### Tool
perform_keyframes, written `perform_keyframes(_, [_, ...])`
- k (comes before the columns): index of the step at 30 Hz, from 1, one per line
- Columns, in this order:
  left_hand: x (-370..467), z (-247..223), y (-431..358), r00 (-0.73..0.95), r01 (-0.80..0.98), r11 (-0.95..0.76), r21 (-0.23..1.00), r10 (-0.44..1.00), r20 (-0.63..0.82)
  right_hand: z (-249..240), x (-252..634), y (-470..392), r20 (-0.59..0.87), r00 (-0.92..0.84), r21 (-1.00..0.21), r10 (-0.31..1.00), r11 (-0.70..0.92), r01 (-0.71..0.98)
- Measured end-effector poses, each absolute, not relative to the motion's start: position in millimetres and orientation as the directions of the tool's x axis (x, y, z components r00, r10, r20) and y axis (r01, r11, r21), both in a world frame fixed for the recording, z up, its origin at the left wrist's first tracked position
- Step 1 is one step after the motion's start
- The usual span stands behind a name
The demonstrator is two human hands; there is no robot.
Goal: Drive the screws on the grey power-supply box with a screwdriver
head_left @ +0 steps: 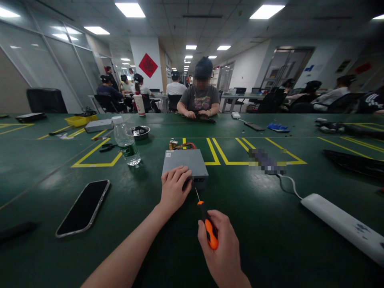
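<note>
A grey metal computer power supply (pixel 183 160) lies flat on the green table in front of me, its bundle of coloured cables (pixel 183 146) at the far side. My left hand (pixel 174 187) grips its near left corner, fingers over the top and thumb against the near face. In my right hand (pixel 220 240) is a screwdriver with an orange and black handle (pixel 211 230). Its thin shaft points up and away, the tip at the near face of the power supply, close to my left thumb. Whether the tip sits in a screw I cannot tell.
A water bottle (pixel 126 143) stands left of the power supply, near a metal bowl (pixel 141 132). A phone (pixel 84 208) lies at left. On the right are a white power strip (pixel 342 224) and a blurred-out device (pixel 267 161). Across the table (pixel 258 256) sits a person (pixel 199 98).
</note>
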State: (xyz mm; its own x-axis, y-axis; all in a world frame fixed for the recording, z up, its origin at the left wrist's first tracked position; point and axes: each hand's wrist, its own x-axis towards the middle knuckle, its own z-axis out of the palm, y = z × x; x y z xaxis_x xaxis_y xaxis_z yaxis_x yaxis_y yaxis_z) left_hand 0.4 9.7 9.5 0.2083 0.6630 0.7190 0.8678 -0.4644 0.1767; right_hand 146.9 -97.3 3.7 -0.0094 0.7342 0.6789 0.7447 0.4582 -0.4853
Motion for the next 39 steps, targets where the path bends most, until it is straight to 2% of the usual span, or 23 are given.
perform_keyframes(5, [0, 10, 8, 0.213, 0.867, -0.468, 0.172, 0.661, 0.720, 2, 147, -98, 0.740, -0.131, -0.313, 0.659, 0.511, 0.801])
perform_keyframes(13, [-1, 10, 10, 0.228, 0.863, -0.477, 0.163, 0.657, 0.718, 0, 148, -100, 0.665, -0.033, -0.453, 0.746, 0.438, 0.776])
perform_keyframes(15, [-1, 11, 11, 0.237, 0.861, -0.485, 0.156, 0.653, 0.720, -2, 148, -100, 0.680, -0.043, -0.438, 0.732, 0.452, 0.777])
perform_keyframes(20, [-3, 12, 12, 0.251, 0.855, -0.496, 0.154, 0.654, 0.714, 2, 146, -99, 0.743, -0.156, -0.285, 0.650, 0.519, 0.806])
perform_keyframes(22, [-4, 12, 12, 0.252, 0.851, -0.500, 0.161, 0.658, 0.710, 8, 145, -99, 0.733, -0.154, -0.292, 0.662, 0.512, 0.808])
perform_keyframes(29, [-6, 13, 11, 0.249, 0.847, -0.503, 0.175, 0.664, 0.705, 12, 146, -96, 0.688, -0.026, -0.460, 0.725, 0.465, 0.757])
perform_keyframes(35, [-5, 13, 10, 0.243, 0.846, -0.500, 0.185, 0.671, 0.701, 3, 145, -97, 0.744, -0.163, -0.311, 0.648, 0.551, 0.774])
perform_keyframes(39, [-4, 13, 9, 0.241, 0.861, -0.480, 0.167, 0.675, 0.698, 6, 147, -99, 0.714, -0.181, -0.332, 0.676, 0.555, 0.763])
